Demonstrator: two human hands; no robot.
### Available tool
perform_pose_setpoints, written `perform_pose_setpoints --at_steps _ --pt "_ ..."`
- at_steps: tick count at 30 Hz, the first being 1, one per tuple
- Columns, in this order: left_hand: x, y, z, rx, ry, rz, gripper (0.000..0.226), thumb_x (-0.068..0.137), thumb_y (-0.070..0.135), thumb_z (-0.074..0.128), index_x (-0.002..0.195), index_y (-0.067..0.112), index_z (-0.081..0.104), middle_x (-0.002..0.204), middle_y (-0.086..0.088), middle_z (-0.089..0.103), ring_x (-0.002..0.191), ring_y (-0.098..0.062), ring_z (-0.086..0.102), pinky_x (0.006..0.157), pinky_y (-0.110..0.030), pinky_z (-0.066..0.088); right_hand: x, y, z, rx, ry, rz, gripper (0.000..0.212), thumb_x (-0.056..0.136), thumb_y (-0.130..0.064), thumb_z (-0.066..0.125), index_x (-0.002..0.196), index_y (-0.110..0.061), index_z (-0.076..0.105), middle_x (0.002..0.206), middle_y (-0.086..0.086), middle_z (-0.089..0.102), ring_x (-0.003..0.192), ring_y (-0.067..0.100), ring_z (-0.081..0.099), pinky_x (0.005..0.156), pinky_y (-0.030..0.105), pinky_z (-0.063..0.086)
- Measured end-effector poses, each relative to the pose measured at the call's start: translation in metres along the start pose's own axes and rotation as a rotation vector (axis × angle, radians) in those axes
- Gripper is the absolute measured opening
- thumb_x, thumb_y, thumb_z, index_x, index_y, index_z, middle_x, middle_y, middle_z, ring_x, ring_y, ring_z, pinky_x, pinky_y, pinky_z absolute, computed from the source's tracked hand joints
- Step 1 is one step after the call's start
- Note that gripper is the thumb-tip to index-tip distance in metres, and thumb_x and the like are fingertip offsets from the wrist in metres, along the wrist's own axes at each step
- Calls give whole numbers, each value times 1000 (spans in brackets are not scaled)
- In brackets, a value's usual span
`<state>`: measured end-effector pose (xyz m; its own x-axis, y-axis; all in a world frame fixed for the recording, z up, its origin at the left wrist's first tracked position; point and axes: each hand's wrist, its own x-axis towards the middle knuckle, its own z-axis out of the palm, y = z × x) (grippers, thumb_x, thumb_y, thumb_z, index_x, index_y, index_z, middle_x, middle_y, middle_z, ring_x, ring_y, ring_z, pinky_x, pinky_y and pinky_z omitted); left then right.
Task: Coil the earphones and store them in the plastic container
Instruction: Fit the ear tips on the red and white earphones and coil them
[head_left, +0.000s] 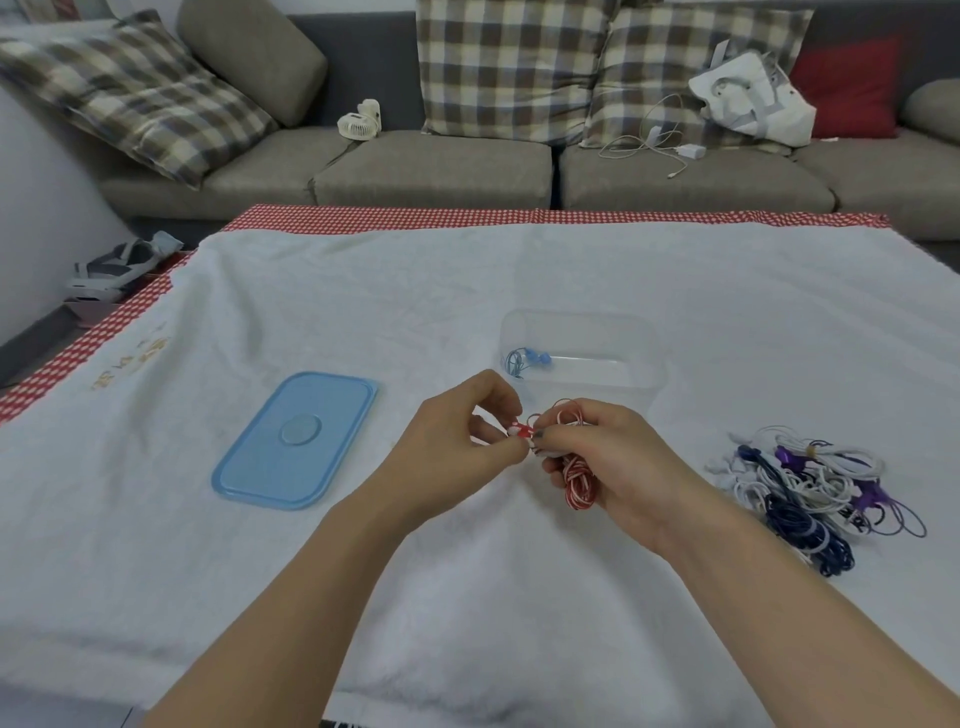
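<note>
Head cam: both hands are meeting just below centre, over a white towel (467, 597) covering the table. The right hand (608, 462) is gripping a coiled bundle of red-and-white earphones (581, 480), fingers curled round it, w/ loops sticking out at 12 and 6 o'clock of the fist. The left hand (462, 447) is pinching the small red end piece of that same cord between thumb and fingertips, right beside the right thumb. The clear plastic container (582, 358) is sitting open at 12 o'clock from the hands, just beyond them, and is holding a blue pair of earphones (527, 359) in its left end. Its blue lid (296, 441) is lying flat at 9 o'clock from the hands, well apart from the container. At 3 o'clock a tangled pile of earphones (810, 488), white, navy and purple, is resting on the towel near the right wrist. A sofa (431, 166) w/ checked cushions is filling the 12 o'clock background.
</note>
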<state>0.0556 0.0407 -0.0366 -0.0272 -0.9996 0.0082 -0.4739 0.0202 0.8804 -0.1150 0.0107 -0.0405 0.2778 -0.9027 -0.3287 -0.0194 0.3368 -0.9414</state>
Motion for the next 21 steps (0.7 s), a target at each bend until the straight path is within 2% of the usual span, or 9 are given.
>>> perform_pose_setpoints --at_steps 4,6,9,11,13,18,21 --pt "0 0 0 8 6 -4 17 86 12 71 91 26 63 94 12 67 80 -15 72 64 -27 53 2 1 -1 36 3 -16 8 82 2 66 90 1 65 81 13 57 64 19 55 56 27 46" --pt "1 1 0 -13 -2 -11 17 86 10 72 92 23 63 96 11 68 80 -15 74 63 -25 50 3 1 -1 30 0 -24 11 82 1 68 90 7 64 79 12 58 67 21 54 56 27 46" --pt "1 3 -1 -59 -7 -27 14 86 15 73 94 24 65 98 12 70 81 -13 76 78 -41 60 3 2 -1 11 9 -35 13 81 0 69 94 1 69 77 10 63 69 22 56 57 29 47" --pt "2 3 -2 -78 -2 -17 9 89 22 74 94 24 66 96 12 71 82 -14 76 88 -53 59 3 2 -2 14 10 -47 14 81 1 68 93 -4 71 78 10 65 69 22 58 58 30 48" --pt "3 3 -2 -86 2 -5 7 91 26 73 94 23 67 95 11 72 83 -15 76 90 -55 58 4 2 -2 15 15 -49 14 81 2 68 93 -5 71 80 11 66 68 23 58 59 31 49" --pt "5 2 -1 -59 9 -5 8 91 22 72 95 25 67 98 12 72 87 -12 75 88 -51 59 3 2 -2 38 20 -35 14 81 2 69 94 -2 70 79 12 65 67 22 58 59 30 49" --pt "5 2 2 -95 8 -8 8 93 26 71 97 21 67 97 9 72 83 -14 76 77 -36 63 3 3 -1 57 26 -48 16 81 3 69 97 3 68 80 14 63 68 23 58 63 31 48"
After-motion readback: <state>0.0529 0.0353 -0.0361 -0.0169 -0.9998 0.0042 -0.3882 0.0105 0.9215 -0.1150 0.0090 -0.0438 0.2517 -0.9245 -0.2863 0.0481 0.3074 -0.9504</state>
